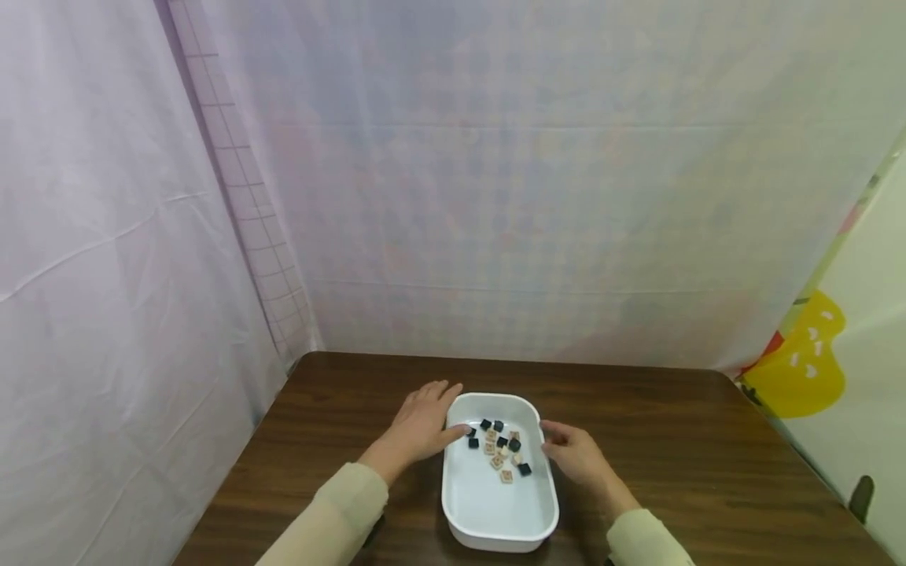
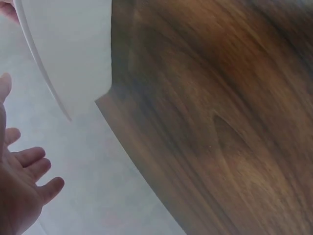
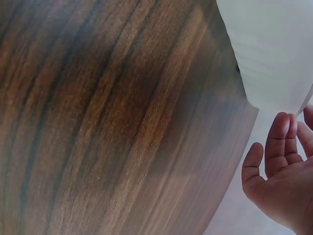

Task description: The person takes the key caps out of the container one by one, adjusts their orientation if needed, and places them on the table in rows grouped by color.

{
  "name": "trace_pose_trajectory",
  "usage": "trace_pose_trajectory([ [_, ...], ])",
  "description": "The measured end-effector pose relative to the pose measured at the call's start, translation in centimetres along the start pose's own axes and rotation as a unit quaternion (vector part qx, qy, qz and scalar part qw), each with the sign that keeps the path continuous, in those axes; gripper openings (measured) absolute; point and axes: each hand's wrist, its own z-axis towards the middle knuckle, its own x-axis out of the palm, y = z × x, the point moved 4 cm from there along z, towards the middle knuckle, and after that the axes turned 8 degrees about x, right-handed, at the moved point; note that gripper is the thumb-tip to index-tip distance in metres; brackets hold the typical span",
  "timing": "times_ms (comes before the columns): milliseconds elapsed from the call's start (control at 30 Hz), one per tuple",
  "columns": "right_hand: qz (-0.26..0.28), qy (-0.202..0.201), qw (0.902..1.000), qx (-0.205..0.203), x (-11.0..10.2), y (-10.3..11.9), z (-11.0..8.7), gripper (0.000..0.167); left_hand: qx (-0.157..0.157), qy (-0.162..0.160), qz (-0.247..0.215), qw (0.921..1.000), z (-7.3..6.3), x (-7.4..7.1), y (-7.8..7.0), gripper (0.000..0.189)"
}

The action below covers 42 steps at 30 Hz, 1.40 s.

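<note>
A white rectangular tray (image 1: 484,503) sits on the table, its far half scattered with several small black square tiles (image 1: 524,469) and several beige tiles (image 1: 506,476) with brown markings. My left hand (image 1: 419,424) is at the tray's left side, fingers spread, its thumb reaching over the rim. In the left wrist view that hand (image 2: 22,191) appears apart from the tray wall (image 2: 73,44). On the opposite side, my right hand (image 1: 576,456) has its fingertips at the right rim. The right wrist view shows its extended fingers (image 3: 277,137) touching the tray's edge.
The dark wood-grain table (image 1: 672,464) extends to both sides of the tray. White curtain-like sheets (image 1: 495,196) hang behind and to the left. At the right, a pale sheet carries a yellow printed shape (image 1: 807,369).
</note>
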Motion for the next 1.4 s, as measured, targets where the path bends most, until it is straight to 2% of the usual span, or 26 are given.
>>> trace_pose_trajectory([
  [233, 0.009, 0.000, 1.0000, 0.003, 0.0, 0.0, -0.1, 0.044, 0.019, 0.018, -0.008, 0.9996, 0.9, 0.2, -1.9, 0.070],
  [467, 0.004, 0.014, 0.9994, 0.030, 0.3, -0.2, -0.2, 0.048, 0.042, 0.037, 0.006, 0.9984, 1.7, 1.4, -3.4, 0.062],
  [667, -0.003, 0.005, 1.0000, 0.005, 0.3, 0.0, -0.3, 0.046, 0.059, 0.057, -0.020, 0.9964, 1.9, 2.7, -4.3, 0.052],
  [833, -0.007, 0.004, 0.9999, 0.014, 0.3, 0.0, -0.3, 0.048, 0.066, 0.073, -0.045, 0.9942, 1.9, 3.6, -4.8, 0.047],
  [1067, 0.002, 0.015, 0.9998, 0.011, 0.4, 0.2, -0.6, 0.050, 0.073, 0.084, -0.038, 0.9931, 2.1, 4.3, -4.9, 0.040],
  [1267, 0.007, 0.017, 0.9997, 0.014, 0.5, 0.2, -0.7, 0.050, 0.091, 0.095, -0.031, 0.9908, 2.5, 5.0, -5.2, 0.030],
  [1400, 0.029, 0.025, 0.9991, 0.019, 0.6, 0.1, -0.8, 0.049, 0.100, 0.099, -0.016, 0.9899, 2.9, 5.6, -5.4, 0.026],
])
